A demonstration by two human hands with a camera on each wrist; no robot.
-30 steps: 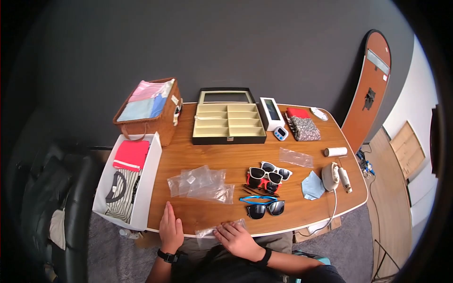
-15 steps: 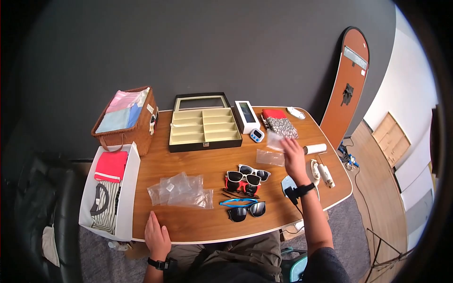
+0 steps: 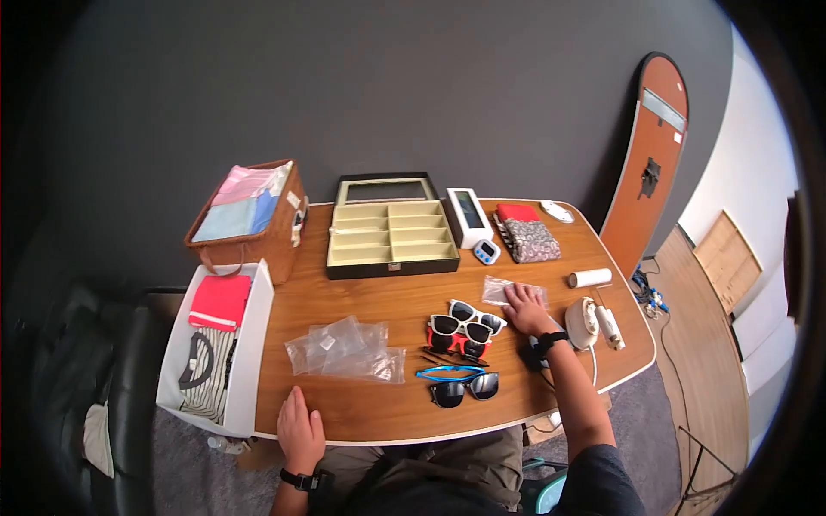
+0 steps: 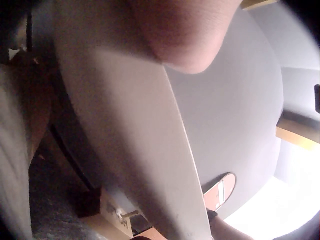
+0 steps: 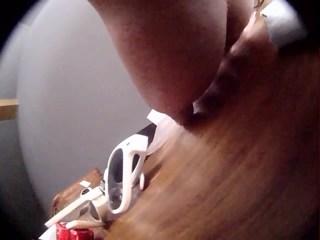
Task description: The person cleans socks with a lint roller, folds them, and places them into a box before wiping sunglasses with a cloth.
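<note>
My right hand (image 3: 527, 311) lies palm down on clear plastic bags (image 3: 494, 291) right of the sunglasses, its fingers spread and straight over them. In the right wrist view the hand's side meets the wooden table close to white-framed sunglasses (image 5: 122, 172). My left hand (image 3: 301, 428) rests at the table's front edge with fingers extended, holding nothing. Several more clear bags (image 3: 348, 348) lie in an overlapping pile ahead of it. Between the hands sunglasses stand in a column: white pairs (image 3: 463, 328), a red pair (image 3: 452, 344), a blue pair (image 3: 447, 374) and a dark pair (image 3: 465, 390).
An open compartment case (image 3: 393, 249) stands at the back, beside a white box (image 3: 469, 219) and a small timer (image 3: 487, 251). A white bin of clothes (image 3: 258, 344) and a wicker basket (image 3: 280, 245) are left. A corded white appliance (image 3: 582, 322) and white roll (image 3: 590, 278) are right.
My right hand has carried a clear bag from the front edge to the right side and now presses it down on the bag there. The left hand has stayed at the edge.
</note>
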